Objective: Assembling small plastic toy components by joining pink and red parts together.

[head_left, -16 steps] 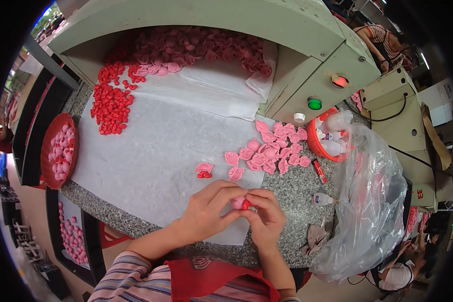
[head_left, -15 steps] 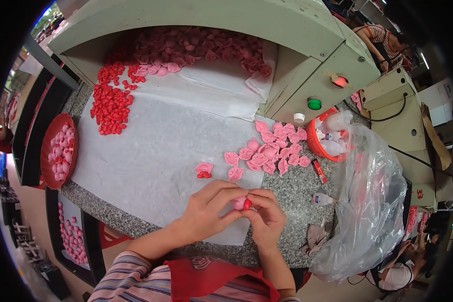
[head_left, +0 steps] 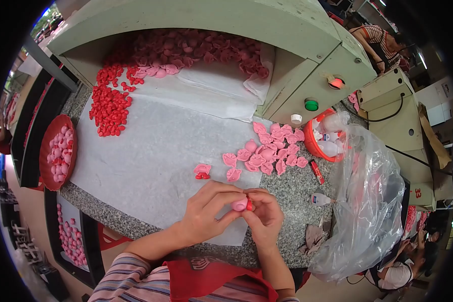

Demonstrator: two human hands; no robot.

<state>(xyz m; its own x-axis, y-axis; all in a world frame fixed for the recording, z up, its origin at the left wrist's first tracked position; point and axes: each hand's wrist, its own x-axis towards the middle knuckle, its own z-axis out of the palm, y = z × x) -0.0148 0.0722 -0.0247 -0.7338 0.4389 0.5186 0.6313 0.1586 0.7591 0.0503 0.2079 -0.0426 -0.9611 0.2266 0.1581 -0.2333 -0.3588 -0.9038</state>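
Note:
Close together over the near edge of the white sheet, both of my hands are closed round a small work. My left hand (head_left: pixel 204 214) pinches a rounded pink plastic piece (head_left: pixel 238 205) between thumb and fingers. Against its right side sits a small red piece (head_left: pixel 249 205), gripped by the thumb and fingertips of my right hand (head_left: pixel 268 216). Fingers partly cover both pieces. Just beyond my left hand lies a pink shell-shaped piece (head_left: pixel 203 168) with a red piece (head_left: pixel 202 176) at its near side.
Loose pink pieces (head_left: pixel 267 153) lie right of centre, and a pile of red pieces (head_left: pixel 109 111) at left. A pale green machine (head_left: pixel 196 15) overhangs the far side. A red bowl (head_left: pixel 44 168) stands left; an orange basket (head_left: pixel 309 143), small bottle (head_left: pixel 318 199) and clear plastic bag (head_left: pixel 367 211) are right.
The red piece and my right fingertips have shifted slightly against the pink piece, showing more of its pink face. My left hand keeps its hold. The whole view has moved a little.

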